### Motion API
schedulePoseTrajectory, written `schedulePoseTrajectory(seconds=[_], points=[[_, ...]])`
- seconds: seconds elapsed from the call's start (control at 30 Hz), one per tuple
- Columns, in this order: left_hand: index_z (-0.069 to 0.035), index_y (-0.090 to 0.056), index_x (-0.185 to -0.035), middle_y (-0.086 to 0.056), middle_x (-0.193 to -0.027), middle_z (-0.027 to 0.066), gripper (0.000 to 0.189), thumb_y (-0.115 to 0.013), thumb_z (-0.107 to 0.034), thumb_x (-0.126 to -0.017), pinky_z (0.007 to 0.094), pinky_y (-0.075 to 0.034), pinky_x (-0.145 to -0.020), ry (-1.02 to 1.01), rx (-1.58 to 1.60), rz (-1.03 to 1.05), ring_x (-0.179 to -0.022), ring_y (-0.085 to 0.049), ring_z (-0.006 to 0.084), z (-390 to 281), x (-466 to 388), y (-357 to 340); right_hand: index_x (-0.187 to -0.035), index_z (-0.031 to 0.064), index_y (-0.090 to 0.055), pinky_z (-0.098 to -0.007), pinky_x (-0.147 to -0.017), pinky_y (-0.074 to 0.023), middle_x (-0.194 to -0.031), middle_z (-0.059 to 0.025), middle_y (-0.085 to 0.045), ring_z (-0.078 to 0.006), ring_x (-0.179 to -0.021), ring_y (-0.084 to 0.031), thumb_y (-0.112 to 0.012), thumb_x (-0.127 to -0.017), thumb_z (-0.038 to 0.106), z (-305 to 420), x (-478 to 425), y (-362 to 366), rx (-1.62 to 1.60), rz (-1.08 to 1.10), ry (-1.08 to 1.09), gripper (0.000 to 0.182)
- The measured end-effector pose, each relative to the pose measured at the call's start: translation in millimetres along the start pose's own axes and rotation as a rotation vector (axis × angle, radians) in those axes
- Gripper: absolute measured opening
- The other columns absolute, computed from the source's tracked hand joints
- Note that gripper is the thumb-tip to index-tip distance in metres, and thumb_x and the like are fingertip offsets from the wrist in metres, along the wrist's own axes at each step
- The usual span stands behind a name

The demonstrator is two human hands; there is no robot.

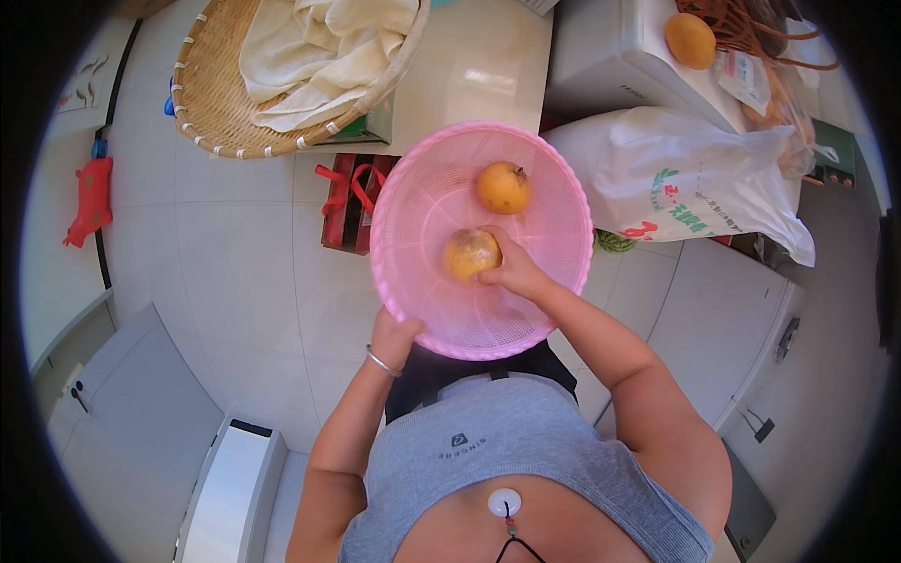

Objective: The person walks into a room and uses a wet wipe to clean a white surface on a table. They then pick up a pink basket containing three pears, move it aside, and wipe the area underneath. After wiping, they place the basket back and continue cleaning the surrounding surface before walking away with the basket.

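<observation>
A round pink plastic mesh basket (pixel 415 295) is held up before my body. My left hand (pixel 395 338) grips its near left rim, thumb over the edge. Inside the basket, my right hand (pixel 517 267) is closed around the right side of a yellow-orange round fruit (pixel 470 255), whose top looks pale and shiny. Another orange round fruit (pixel 504 187), with a dark stem end, rests in the far part of the basket, apart from my fingers.
A woven bamboo tray (pixel 211 91) with a cream cloth (pixel 331 56) overhangs the table (pixel 486 63). To the right are a white plastic bag (pixel 654 176) and an orange fruit (pixel 690 41) on a white appliance (pixel 591 70). A red gift bag (pixel 341 232) stands below the table.
</observation>
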State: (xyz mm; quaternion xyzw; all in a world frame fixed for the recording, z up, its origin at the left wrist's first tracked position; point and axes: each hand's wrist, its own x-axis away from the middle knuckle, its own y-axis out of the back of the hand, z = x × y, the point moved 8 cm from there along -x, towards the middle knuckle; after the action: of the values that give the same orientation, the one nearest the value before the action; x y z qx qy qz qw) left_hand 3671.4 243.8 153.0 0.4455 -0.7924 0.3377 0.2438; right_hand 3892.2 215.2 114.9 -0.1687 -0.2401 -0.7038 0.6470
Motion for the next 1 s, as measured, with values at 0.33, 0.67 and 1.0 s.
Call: schedulePoseTrajectory(seconds=[0.33, 0.67, 1.0], points=[[0.005, -0.052, -0.119, -0.060, -0.109, 0.0079, 0.051, -0.055, -0.003, -0.068, 0.0296, -0.047, -0.086, 0.025, 0.000, -0.006, -0.099, -0.058, 0.0183, 13, -2, -1, -0.119, -0.0008, -0.049, -0.0335, -0.081, -0.0512, -0.104, -0.0121, -0.058, -0.0236, -0.096, -0.060, -0.076, -0.060, 0.017, -40, -13, 0, -0.129, -0.088, -0.249, 0.067], [0.005, -0.048, -0.124, -0.058, -0.113, 0.0093, 0.058, -0.055, -0.003, -0.068, 0.0303, -0.046, -0.089, 0.068, 0.026, -0.011, -0.103, -0.057, 0.0198, 24, -12, 2, -0.122, -0.0005, -0.049, -0.0348, -0.081, -0.0508, -0.108, -0.0130, -0.060, -0.0260, -0.098, -0.060, -0.082, -0.063, 0.026, -16, 1, -13, -0.294, -0.032, -0.311, 0.072], [0.003, -0.047, -0.127, -0.057, -0.119, 0.0096, 0.064, -0.054, 0.004, -0.064, 0.0332, -0.044, -0.095, 0.105, 0.135, -0.026, -0.111, -0.055, 0.0233, 32, -15, 14, -0.129, -0.0006, -0.042, -0.0406, -0.099, -0.0405, -0.122, -0.0255, -0.050, -0.0408, -0.112, -0.051, -0.084, -0.055, 0.026, 34, 15, -24, 0.473, -0.052, 0.175, 0.088]])
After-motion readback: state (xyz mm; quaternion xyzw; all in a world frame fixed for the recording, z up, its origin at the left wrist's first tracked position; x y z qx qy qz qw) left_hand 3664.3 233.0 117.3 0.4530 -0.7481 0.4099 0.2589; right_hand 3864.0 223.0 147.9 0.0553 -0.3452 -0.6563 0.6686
